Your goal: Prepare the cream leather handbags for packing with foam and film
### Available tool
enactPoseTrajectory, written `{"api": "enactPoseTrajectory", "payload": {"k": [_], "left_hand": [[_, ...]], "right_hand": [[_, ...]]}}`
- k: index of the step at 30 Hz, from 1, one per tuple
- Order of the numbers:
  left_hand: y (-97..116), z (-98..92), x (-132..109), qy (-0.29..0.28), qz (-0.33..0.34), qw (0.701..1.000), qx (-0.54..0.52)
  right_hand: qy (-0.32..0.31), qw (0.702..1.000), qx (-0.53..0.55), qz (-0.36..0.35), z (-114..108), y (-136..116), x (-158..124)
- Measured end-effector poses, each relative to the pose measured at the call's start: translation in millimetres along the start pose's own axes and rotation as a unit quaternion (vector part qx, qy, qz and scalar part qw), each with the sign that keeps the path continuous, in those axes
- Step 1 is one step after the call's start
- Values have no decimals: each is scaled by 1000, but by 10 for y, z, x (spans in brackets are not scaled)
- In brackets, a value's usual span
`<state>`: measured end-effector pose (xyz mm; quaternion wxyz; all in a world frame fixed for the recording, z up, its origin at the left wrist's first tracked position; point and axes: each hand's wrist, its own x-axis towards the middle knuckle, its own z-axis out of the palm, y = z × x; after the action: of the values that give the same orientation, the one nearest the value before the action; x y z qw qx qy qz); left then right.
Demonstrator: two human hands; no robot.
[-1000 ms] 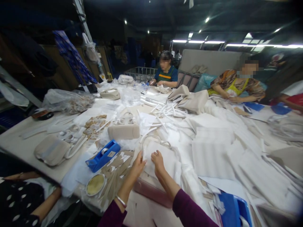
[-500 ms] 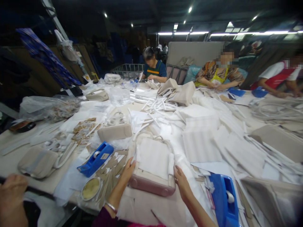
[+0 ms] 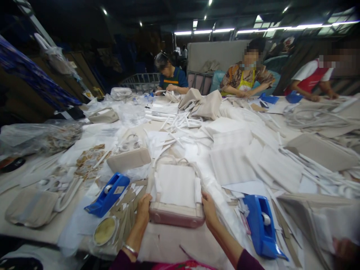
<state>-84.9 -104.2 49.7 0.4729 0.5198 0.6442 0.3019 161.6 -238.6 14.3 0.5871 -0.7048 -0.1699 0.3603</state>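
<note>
A pale beige handbag (image 3: 177, 216) lies in front of me, its pinkish base towards me and its handles pointing away. A white padding sheet (image 3: 176, 185) covers its upper face. My left hand (image 3: 143, 209) grips the bag's left side, and my right hand (image 3: 209, 210) has the right side between thumb and fingers. Some fingertips are hidden behind the bag's edges. To the left of my left hand are beige strips (image 3: 128, 210) and a blue tape dispenser (image 3: 108, 195). Another blue tape dispenser (image 3: 261, 227) stands to the right of my right hand.
A round tub (image 3: 104, 230) sits near the front edge. Other bags (image 3: 129, 159) and white padding sheets (image 3: 232, 161) crowd the table. At far right, another person's hand (image 3: 344, 247) is by a beige bag (image 3: 300, 204). Several co-workers (image 3: 174, 80) sit across the table.
The view has shifted slightly right. Both hands still hold the bag, with little change in its position. Another person's hand has left the lower left; a hand now shows at lower right.
</note>
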Motion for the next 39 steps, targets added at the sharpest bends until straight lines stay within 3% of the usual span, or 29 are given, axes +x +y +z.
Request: {"api": "enactPoseTrajectory", "payload": {"k": [2, 4, 7, 8, 10, 12, 15, 18, 21, 25, 27, 29, 31, 33, 35, 37, 39], "left_hand": [[9, -25, 36, 1, -9, 1000, -18], [83, -35, 69, 42, 15, 999, 10], [333, 53, 87, 89, 190, 969, 127], [441, 123, 85, 61, 258, 949, 168], [656, 320, 85, -52, 356, 904, 231], [817, 556, 106, -169, 388, 861, 281], [851, 863, 188, -267, 366, 822, 346], [645, 1026, 282, -334, 300, 801, 395], [403, 1074, 348, -348, 283, 796, 406], [358, 1059, 399, -345, 289, 800, 398], [466, 1030, 385, -344, 284, 811, 378], [617, 988, 301, -358, 291, 837, 295], [768, 941, 122, -443, 287, 839, 136], [873, 905, -139, -567, 237, 788, -32], [918, 896, -427, -639, 163, 741, -128], [927, 905, -663, -636, 108, 750, -147], [956, 904, -793, -602, 82, 781, -143]], "right_hand": [[7, 998, -56, -17, -96, 0, 118], [32, 984, -169, -47, -209, -13, 284], [16, 917, -387, -97, -313, -47, 512], [-1, 886, -450, -109, -314, -57, 561], [-26, 831, -544, -114, -267, -74, 609], [-32, 805, -583, -110, -183, -86, 608], [-22, 838, -538, -86, -85, -110, 593], [-16, 875, -481, -60, -101, -177, 623], [-35, 912, -408, -24, -216, -360, 643], [-154, 978, -128, 68, -359, -884, 539], [-224, 969, -1, 105, -356, -1207, 449], [-249, 958, 60, 128, -276, -1487, 369], [-239, 956, 95, 141, -128, -1684, 323], [-216, 958, 115, 148, 59, -1808, 319], [-203, 959, 130, 148, 236, -1898, 349], [-206, 958, 144, 136, 357, -1981, 377], [-214, 956, 161, 120, 396, -2046, 355]]}}
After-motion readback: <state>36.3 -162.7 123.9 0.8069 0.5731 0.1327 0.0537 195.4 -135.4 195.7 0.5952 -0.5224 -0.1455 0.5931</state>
